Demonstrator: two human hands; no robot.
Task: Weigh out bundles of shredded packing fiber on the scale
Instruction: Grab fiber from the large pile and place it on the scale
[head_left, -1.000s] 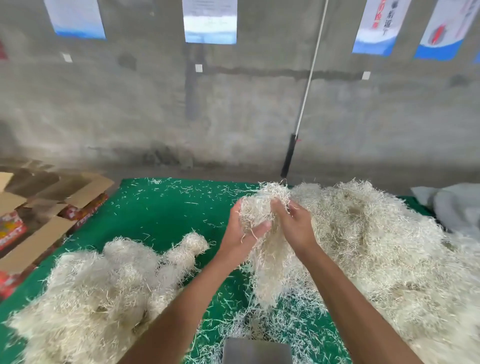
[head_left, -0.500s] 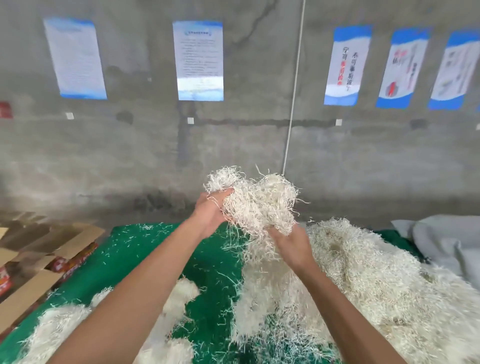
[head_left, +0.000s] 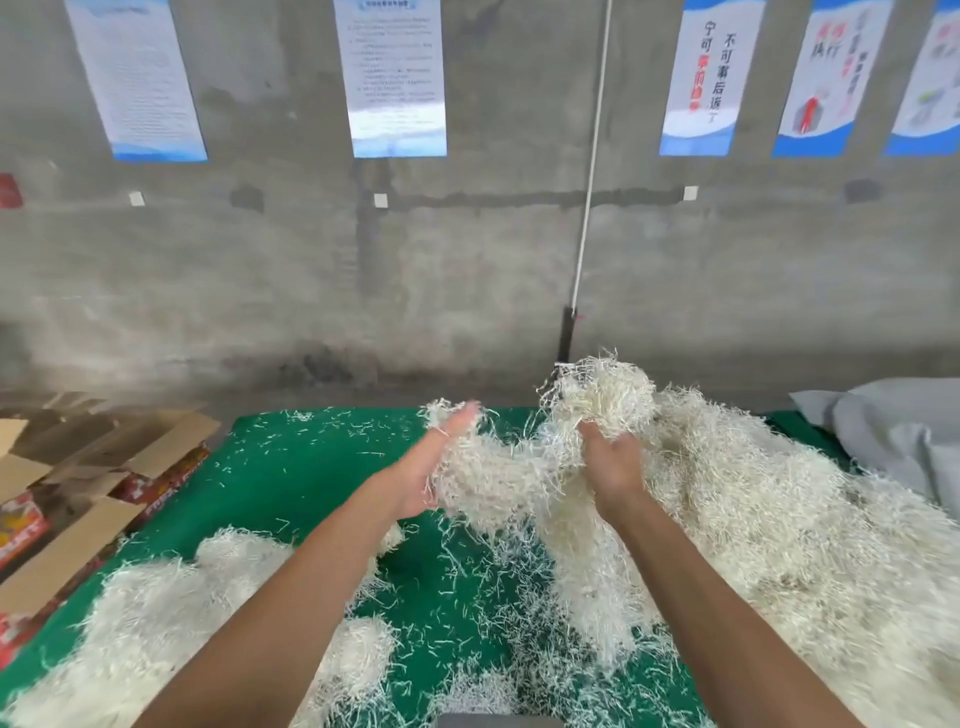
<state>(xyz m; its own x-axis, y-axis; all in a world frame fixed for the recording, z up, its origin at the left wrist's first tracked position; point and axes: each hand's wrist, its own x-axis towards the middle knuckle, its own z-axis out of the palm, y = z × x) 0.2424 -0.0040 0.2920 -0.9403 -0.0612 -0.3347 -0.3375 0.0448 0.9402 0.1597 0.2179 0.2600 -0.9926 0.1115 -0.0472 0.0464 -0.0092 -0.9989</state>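
A clump of pale shredded packing fiber hangs between my two hands above the green table. My left hand lies flat against its left side, fingers straight and blurred. My right hand grips the clump's right part, a tuft standing above the fingers. Strands trail down from it to the big fiber heap on the right. A grey sliver of the scale shows at the bottom edge.
A second fiber pile lies at the front left. Open cardboard boxes stand off the table's left edge. Grey cloth lies at the far right. A concrete wall with posters is behind.
My hands came down from in front of the wall to just above the table. The left hand, curled on the clump before, now lies flat against it.
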